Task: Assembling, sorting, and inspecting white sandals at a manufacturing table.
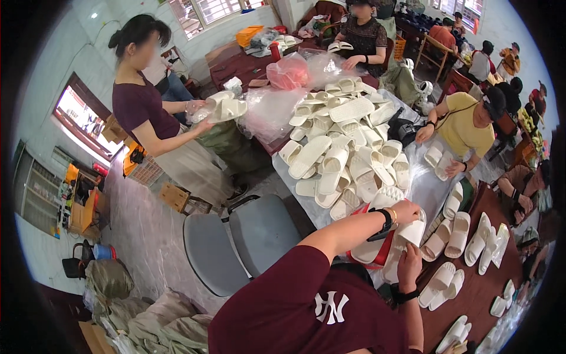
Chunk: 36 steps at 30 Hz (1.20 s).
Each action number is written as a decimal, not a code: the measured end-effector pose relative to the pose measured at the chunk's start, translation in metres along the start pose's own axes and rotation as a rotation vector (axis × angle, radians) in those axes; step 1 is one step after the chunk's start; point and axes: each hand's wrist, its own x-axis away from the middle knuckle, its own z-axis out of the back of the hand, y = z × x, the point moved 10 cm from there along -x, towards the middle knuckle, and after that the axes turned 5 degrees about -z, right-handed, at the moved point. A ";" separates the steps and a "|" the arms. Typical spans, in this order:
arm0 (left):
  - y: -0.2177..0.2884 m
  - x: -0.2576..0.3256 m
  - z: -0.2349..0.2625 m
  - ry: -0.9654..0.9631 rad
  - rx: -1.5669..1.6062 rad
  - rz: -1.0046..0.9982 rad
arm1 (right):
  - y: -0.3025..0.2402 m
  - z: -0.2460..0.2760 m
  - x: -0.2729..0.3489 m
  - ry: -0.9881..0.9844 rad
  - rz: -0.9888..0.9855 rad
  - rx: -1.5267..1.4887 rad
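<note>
A white slide slipper (411, 232) is tilted between my two hands over the near edge of the table. My left hand (405, 211), with a gold bracelet and dark watch at its wrist, is closed on the slipper's far end. Lower down, my right hand (410, 264), with a black wristband, is closed at the slipper's near end; its fingers are partly hidden. Just left of my hands, more white slippers lie on and around a red item (384, 250) whose kind I cannot make out. Beyond them rises a large heap of white slippers (348, 141).
Paired slippers (457, 235) stand in rows on the brown tabletop (466, 289) to the right. Grey chairs (262, 233) stand at my left. A co-worker in purple (138, 106) holds slippers; another in yellow (466, 133) handles a pair across the table. Clear plastic bags (274, 112) lie beyond.
</note>
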 end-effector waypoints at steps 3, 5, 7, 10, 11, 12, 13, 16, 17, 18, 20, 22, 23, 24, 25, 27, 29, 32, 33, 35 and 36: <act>-0.009 -0.002 -0.010 -0.071 -0.005 0.052 | 0.000 -0.019 -0.006 -0.122 -0.034 0.056; -0.011 -0.003 -0.012 -0.084 0.004 0.075 | -0.009 -0.027 -0.006 -0.174 0.023 0.083; -0.012 -0.006 -0.015 -0.063 0.027 0.032 | -0.016 -0.032 -0.008 -0.211 0.053 0.090; -0.012 -0.007 -0.017 -0.071 0.035 0.026 | -0.016 -0.039 -0.009 -0.232 0.031 0.118; -0.012 -0.007 -0.015 -0.068 0.033 0.024 | -0.015 -0.038 -0.008 -0.208 0.031 0.116; -0.013 -0.008 -0.014 -0.063 0.073 0.036 | -0.014 -0.037 -0.007 -0.184 0.031 0.114; -0.014 -0.007 -0.014 -0.058 0.114 0.051 | -0.014 -0.037 -0.007 -0.183 0.034 0.112; -0.014 -0.008 -0.014 -0.068 0.111 0.041 | -0.014 -0.038 -0.007 -0.194 0.030 0.105; -0.015 -0.009 -0.015 -0.063 0.110 0.042 | -0.014 -0.038 -0.007 -0.211 0.013 0.104; -0.017 -0.009 -0.017 -0.078 0.111 0.057 | -0.014 -0.038 -0.007 -0.227 -0.004 0.103; -0.019 -0.010 -0.021 -0.090 0.113 0.070 | -0.015 -0.039 -0.007 -0.212 0.004 0.106; -0.018 -0.010 -0.019 -0.066 0.080 0.060 | -0.014 -0.039 -0.006 -0.197 0.012 0.110; -0.017 -0.010 -0.019 -0.062 0.080 0.059 | -0.011 -0.043 -0.005 -0.221 0.005 0.136; -0.018 -0.010 -0.019 -0.065 0.076 0.068 | -0.009 -0.046 -0.004 -0.245 -0.001 0.162; -0.017 -0.010 -0.019 -0.070 0.072 0.076 | -0.010 -0.045 -0.005 -0.244 0.001 0.163; -0.015 -0.009 -0.018 -0.056 0.069 0.081 | -0.011 -0.044 -0.005 -0.263 -0.015 0.149; -0.014 -0.009 -0.016 -0.043 0.067 0.086 | -0.013 -0.042 -0.005 -0.242 0.016 0.141; -0.017 -0.008 -0.011 0.020 0.099 0.111 | -0.018 -0.038 -0.007 -0.254 0.032 0.136; -0.018 -0.008 -0.010 0.023 0.054 0.118 | -0.018 -0.040 -0.007 -0.287 0.018 0.140; -0.018 -0.009 -0.011 0.024 0.012 0.122 | -0.016 -0.041 -0.007 -0.266 0.026 0.138; -0.017 -0.010 -0.011 0.022 0.004 0.119 | -0.015 -0.041 -0.007 -0.246 0.035 0.134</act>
